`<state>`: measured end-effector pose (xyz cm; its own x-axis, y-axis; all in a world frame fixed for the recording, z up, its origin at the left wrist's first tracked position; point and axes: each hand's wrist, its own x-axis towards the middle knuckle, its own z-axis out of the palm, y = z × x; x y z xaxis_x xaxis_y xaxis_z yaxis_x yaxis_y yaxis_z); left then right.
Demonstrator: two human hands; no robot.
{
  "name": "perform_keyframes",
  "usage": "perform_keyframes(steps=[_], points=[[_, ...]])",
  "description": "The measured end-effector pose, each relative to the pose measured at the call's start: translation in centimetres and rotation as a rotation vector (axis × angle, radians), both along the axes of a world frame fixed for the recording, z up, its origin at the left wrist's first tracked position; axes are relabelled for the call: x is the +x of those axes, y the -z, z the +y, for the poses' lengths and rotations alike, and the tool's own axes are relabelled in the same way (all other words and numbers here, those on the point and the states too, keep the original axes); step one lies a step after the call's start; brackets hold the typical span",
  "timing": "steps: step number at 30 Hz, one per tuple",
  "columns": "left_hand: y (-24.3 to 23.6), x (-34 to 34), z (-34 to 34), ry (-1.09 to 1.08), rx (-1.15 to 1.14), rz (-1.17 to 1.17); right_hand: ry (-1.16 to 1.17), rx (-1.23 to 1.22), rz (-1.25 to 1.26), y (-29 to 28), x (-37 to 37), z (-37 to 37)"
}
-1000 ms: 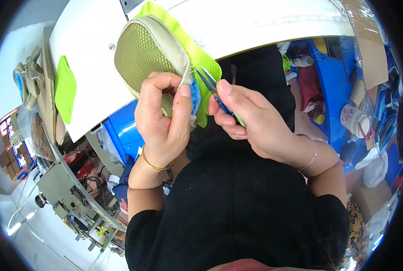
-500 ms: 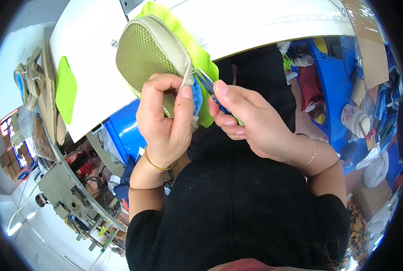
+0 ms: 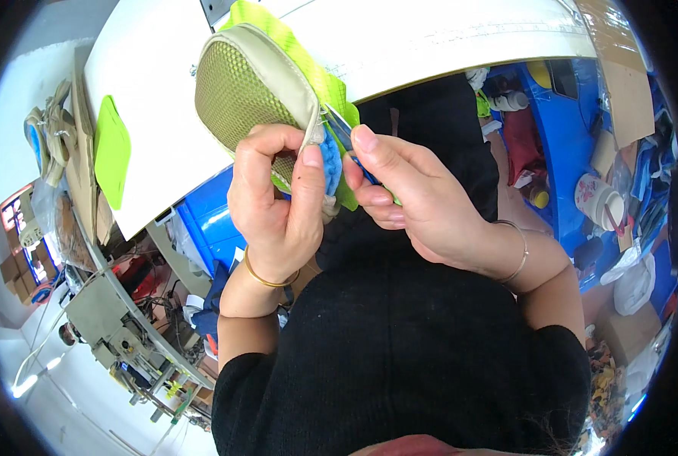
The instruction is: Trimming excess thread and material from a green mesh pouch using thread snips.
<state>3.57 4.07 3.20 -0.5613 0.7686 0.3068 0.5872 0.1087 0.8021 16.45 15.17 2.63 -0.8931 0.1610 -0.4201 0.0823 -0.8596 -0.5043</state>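
Observation:
My left hand (image 3: pixel 276 201) pinches the edge of a sewn mesh fabric piece (image 3: pixel 251 80) between thumb and bent forefinger. The piece has olive-gold mesh, a beige bound edge, bright green fabric (image 3: pixel 297 45) behind it and a blue textured part (image 3: pixel 330 163) by my thumb. In my closed right hand (image 3: pixel 411 178) is a pair of thread snips (image 3: pixel 337 128) with silver blades and a blue handle. The blade tips are at the beige edge, just above my left fingertips. Whether they touch the fabric I cannot tell. My fingers hide most of the handle.
Under the fabric piece is a white table (image 3: pixel 460 38), with a flat green cut piece (image 3: pixel 111 152) at its left. A blue bin (image 3: pixel 208 216) stands below the table edge. To the right are a blue shelf (image 3: pixel 563 144) of clutter and a white tub (image 3: pixel 599 201). Machinery (image 3: pixel 111 327) stands at lower left.
My right hand and the snips have shifted slightly left and up along the beige edge. The green fabric beside the blades has folded back a little. My left hand keeps its pinch.

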Motion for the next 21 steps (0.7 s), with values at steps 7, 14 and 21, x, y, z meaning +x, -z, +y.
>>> perform_keyframes(steps=[7, 14, 21], points=[[0.03, 0.12, 0.28, -0.007, -0.006, -0.024, 0.037, 0.004, -0.019, -0.12, -0.20, -0.08], [0.08, -0.07, 0.69, 0.066, -0.004, 0.070, 0.090, 0.082, -0.047, -0.11, -0.49, -0.05], [0.13, 0.09, 0.85, 0.061, -0.035, 0.088, 0.091, 0.024, 0.007, 0.25, -0.35, 0.40]])
